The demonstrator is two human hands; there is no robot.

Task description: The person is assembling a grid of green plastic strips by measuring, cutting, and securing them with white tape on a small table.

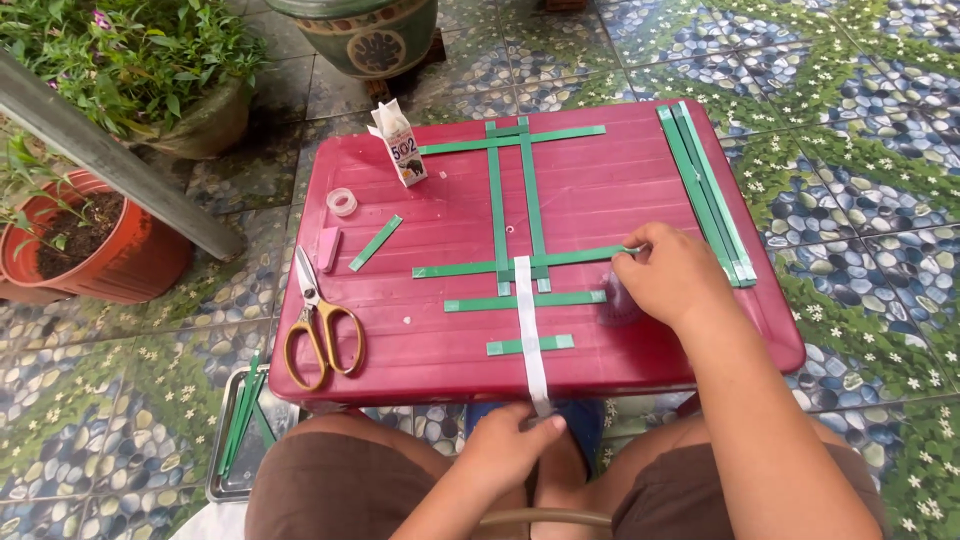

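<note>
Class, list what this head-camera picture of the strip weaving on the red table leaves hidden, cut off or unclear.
- Right hand: its fingertips curl under; whether they pinch the green strip is unclear.
- White strip: its lower end vanishes under the left hand.
- Metal tray: partly hidden by the red table and a knee.
- Large pot: cut off by the top edge.
- Small white bits on the table: too small to identify.
</note>
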